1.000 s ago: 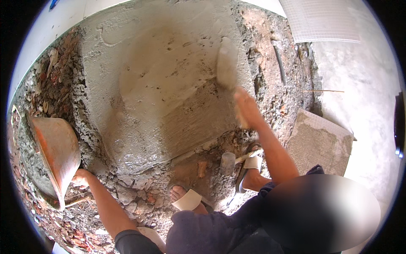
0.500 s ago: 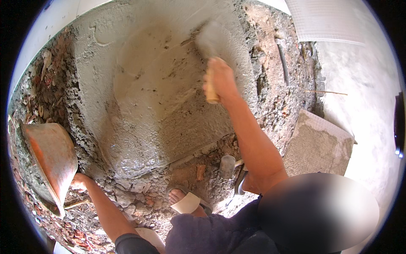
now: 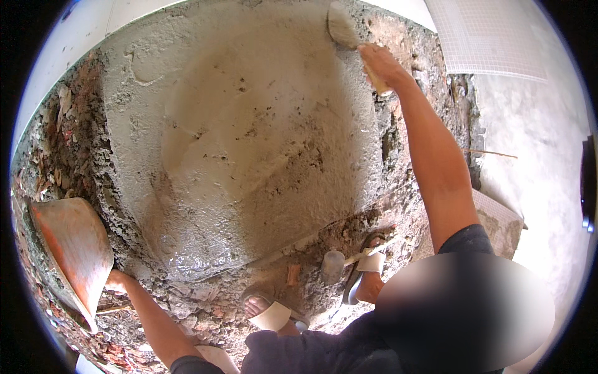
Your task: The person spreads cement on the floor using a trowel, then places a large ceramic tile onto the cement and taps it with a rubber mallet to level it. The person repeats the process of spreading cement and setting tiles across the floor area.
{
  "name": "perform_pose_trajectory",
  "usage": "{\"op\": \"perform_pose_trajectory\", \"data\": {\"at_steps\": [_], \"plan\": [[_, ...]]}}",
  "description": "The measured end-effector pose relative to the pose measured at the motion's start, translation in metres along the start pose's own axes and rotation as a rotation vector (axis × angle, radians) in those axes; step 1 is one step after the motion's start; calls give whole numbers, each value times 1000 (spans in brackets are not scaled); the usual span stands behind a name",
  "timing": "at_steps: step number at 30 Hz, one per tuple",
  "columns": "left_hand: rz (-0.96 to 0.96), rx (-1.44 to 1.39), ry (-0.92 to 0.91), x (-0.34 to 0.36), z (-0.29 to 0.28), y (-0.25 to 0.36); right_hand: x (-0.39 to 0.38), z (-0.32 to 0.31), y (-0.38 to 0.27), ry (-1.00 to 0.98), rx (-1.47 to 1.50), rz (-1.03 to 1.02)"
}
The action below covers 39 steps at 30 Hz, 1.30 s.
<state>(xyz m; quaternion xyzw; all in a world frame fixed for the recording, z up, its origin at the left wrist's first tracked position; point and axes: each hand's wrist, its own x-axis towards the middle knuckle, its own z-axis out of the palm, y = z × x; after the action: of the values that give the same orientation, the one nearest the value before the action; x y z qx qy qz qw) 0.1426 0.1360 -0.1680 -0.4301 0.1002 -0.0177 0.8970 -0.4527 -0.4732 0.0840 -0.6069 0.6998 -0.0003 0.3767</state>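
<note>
My right hand [image 3: 381,64] is closed around the wooden handle of a trowel [image 3: 342,26], reaching far forward. The trowel's grey, mortar-smeared blade is at the far right edge of a patch of wet grey mortar [image 3: 249,137]. The mortar is spread broad and mostly smooth, with small pits, rough streaks and a shiny wet area near its front. Low on the left, my left hand [image 3: 117,282] is against the lower side of an orange, cement-stained basin [image 3: 75,240] tipped on its side. Its fingers are mostly hidden, so whether they grip the basin cannot be told.
Broken rubble [image 3: 65,131] borders the mortar on the left. Near my sandalled feet are a clear plastic cup [image 3: 332,267] and a brick piece [image 3: 293,275]. Mesh-backed tile sheets [image 3: 492,43] lie at the far right, another sheet [image 3: 498,218] nearer. A white wall [image 3: 75,43] bounds the far left.
My right hand and the trowel have swept forward and to the right, from over the mortar to its far right edge. My left hand stays by the basin.
</note>
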Motion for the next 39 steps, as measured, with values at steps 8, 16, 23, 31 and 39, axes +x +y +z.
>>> {"op": "perform_pose_trajectory", "data": {"at_steps": [8, 16, 23, 31, 39], "plan": [[41, -25, 20, -5, 2, 8, -42, 47, -37, 65, 421, 41], [169, -130, 38, -25, -3, 4, -77, 201, -176, -185, 352, -235], [122, 39, 39, -39, -13, 3, -83, 203, -206, -492, -287, -624], [75, 104, 111, -48, -17, -7, -125, 165, -114, -53, -728, -769], [-117, 384, -238, -53, -30, -15, -99, 157, -135, -373, -287, -210]]}}
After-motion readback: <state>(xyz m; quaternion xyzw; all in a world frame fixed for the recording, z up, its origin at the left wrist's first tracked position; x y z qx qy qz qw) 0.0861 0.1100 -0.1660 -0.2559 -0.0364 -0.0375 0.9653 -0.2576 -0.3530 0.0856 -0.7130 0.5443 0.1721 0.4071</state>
